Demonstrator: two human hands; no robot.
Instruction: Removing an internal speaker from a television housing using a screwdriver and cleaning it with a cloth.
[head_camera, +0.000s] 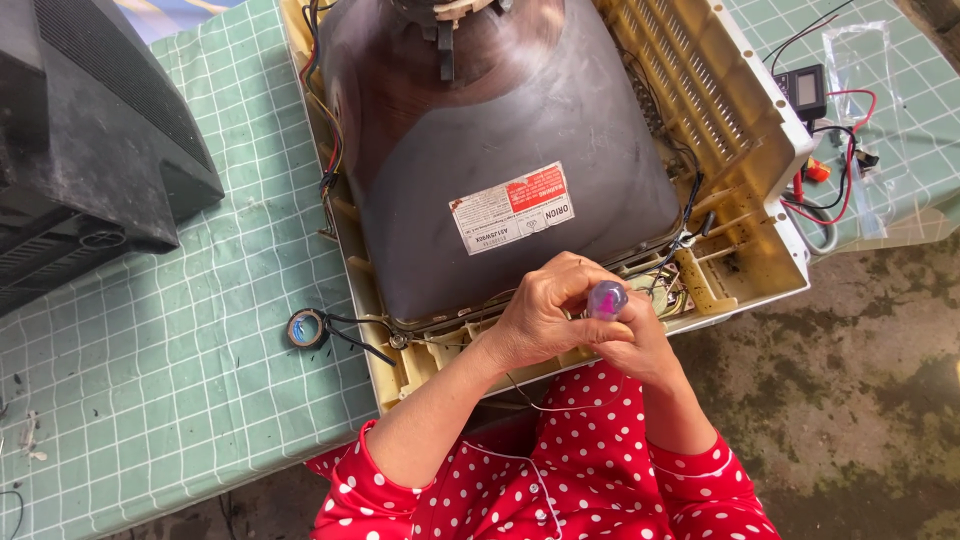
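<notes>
1. Screwdriver with a clear purple rounded handle (607, 299) stands at the front rim of the open yellowed plastic television shell (745, 150), at about 5 o'clock from the dark grey picture tube (500, 130); only the handle end shows.
2. At 9 o'clock of the scene, a black plastic television back cover (90, 150) lies on the green gridded cutting mat (200, 350).
3. A small roll of black tape (306, 328) lies on the mat, at 9 o'clock from the hands.
4. The left hand (545, 315) has its fingers curled closed around the handle.
5. The right hand (640, 345) touches the handle from 4 o'clock; I cannot tell if its fingers grip.
6. At 2 o'clock, a small black meter with red and black wires (805, 90) rests on the mat.
</notes>
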